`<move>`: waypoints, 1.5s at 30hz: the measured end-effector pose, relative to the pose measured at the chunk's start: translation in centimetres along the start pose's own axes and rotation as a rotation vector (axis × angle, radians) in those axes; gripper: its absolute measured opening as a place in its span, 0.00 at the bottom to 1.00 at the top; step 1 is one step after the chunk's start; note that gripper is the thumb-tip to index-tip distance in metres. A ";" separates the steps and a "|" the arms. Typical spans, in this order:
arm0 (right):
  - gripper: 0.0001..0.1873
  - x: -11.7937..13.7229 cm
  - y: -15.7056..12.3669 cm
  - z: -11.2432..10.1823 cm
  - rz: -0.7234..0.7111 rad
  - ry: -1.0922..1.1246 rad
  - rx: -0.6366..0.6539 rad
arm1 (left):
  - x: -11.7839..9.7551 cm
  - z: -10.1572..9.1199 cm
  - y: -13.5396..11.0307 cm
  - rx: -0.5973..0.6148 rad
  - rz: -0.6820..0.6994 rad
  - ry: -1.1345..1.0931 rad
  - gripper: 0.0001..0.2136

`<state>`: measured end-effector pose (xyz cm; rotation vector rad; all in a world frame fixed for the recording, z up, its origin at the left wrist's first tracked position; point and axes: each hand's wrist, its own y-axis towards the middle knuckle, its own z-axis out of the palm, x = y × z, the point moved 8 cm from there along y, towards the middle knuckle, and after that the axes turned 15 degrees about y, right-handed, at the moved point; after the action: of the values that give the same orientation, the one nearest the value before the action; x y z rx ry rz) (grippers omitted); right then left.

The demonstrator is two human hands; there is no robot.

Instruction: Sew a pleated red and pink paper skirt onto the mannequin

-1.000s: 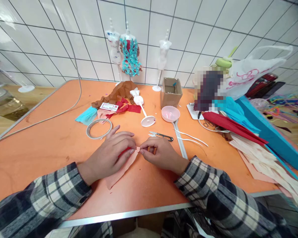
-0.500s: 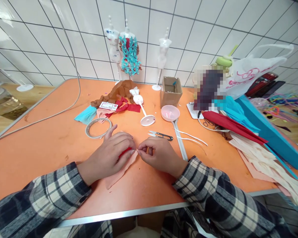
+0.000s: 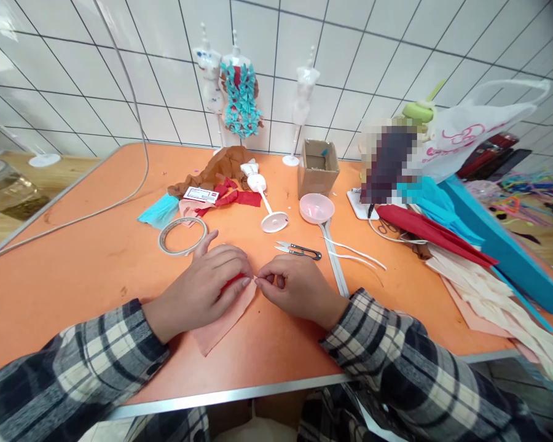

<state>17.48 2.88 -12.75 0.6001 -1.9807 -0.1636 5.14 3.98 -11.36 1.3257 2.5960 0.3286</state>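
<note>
My left hand (image 3: 207, 285) rests on a pale pink piece of crepe paper (image 3: 221, 319) lying on the orange table (image 3: 96, 264), its fingers curled over a small red piece (image 3: 231, 282) that peeks out beneath them. My right hand (image 3: 292, 288) is closed in a pinch on the pink paper's upper corner, touching the left fingertips. Both wrists lie on the table in plaid sleeves. A small pair of thread snips (image 3: 298, 250) lies just beyond the right hand.
A tape roll (image 3: 183, 236) sits behind the left hand. Further back are brown, red and teal paper scraps (image 3: 221, 184), a toppled white mannequin stand (image 3: 267, 205), a pink bowl (image 3: 316, 209), a cardboard box (image 3: 317, 167), and stacked coloured paper sheets (image 3: 465, 252) on the right.
The right hand's pinch has slid a little left along the pink paper's corner toward the left fingertips. The left hand has stayed put.
</note>
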 end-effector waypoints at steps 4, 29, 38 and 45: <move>0.05 -0.2 0.2 0.0 0.033 0.024 0.023 | 0.1 0.3 -0.1 0.039 -0.016 -0.030 0.08; 0.02 -1.7 0.2 0.2 0.202 0.133 0.043 | 2.1 1.8 -0.1 0.106 -0.185 -0.186 0.08; 0.03 -2.0 0.3 0.1 0.186 0.112 0.024 | 2.1 2.7 -0.1 0.155 -0.177 -0.218 0.06; 0.04 -3.1 0.2 0.1 0.287 0.179 0.014 | 2.6 3.7 -0.3 0.257 -0.171 -0.265 0.08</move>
<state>18.46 4.52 -15.23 0.3214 -1.8705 0.0790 4.42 6.29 -15.20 1.1174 2.5595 -0.2028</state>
